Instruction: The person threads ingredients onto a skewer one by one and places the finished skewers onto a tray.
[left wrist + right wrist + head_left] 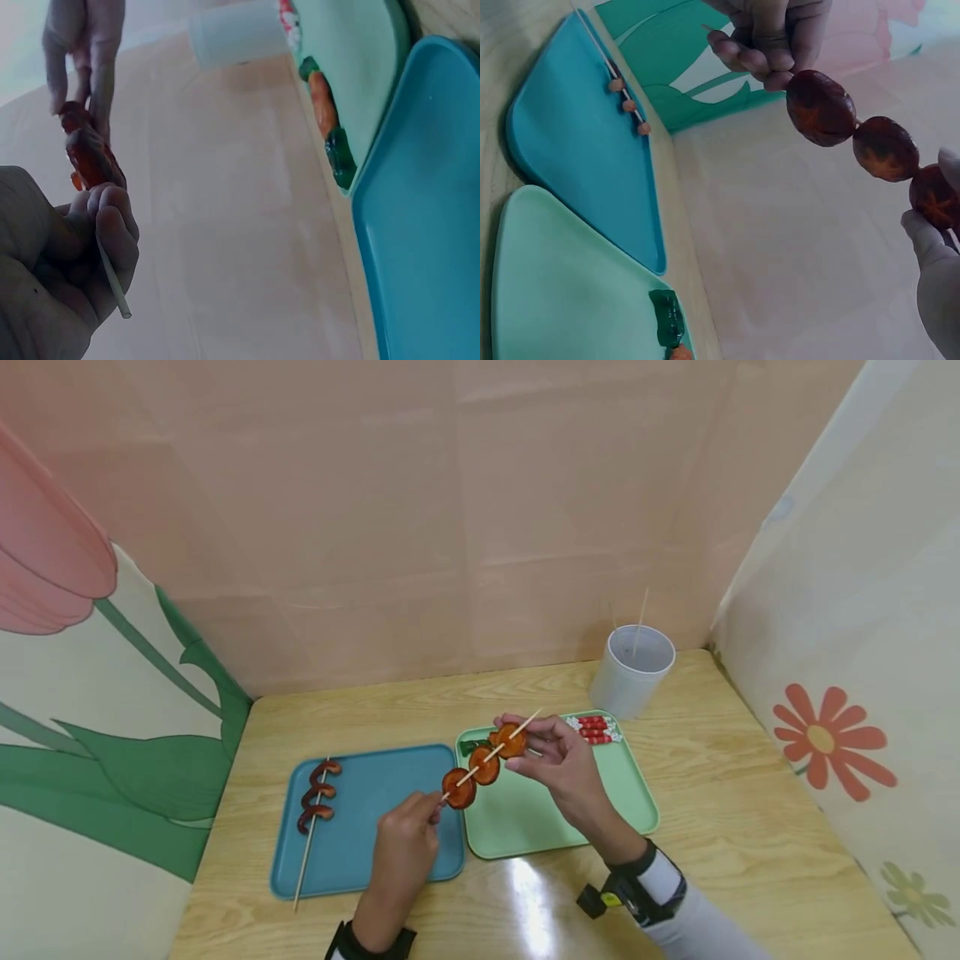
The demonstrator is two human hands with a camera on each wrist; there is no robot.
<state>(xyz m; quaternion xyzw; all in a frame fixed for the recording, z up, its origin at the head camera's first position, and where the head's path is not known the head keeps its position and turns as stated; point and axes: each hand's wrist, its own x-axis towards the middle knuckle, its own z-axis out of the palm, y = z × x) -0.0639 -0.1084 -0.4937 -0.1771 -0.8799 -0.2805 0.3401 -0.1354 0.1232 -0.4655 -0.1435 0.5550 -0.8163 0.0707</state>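
Three round, glossy brown mushroom caps (483, 765) with star-shaped cuts are threaded on a wooden stick, held up over the gap between the two trays. My left hand (405, 839) pinches the lower end of the stick, just below the lowest cap. In the left wrist view, a short end of the stick (115, 285) pokes out under the curled fingers. My right hand (562, 768) holds the topmost cap between thumb and fingers, and the stick's tip sticks out beyond it. The right wrist view shows the middle mushroom cap (886, 148) between both hands.
On the left, a blue tray (375, 860) bears a skewer of curled brown pieces (318, 793). The green tray (525, 827) has red-and-white sticks (596, 729) and a green-and-orange piece (322, 105) at its far edge. A white bucket (626, 689) with thin sticks stands behind.
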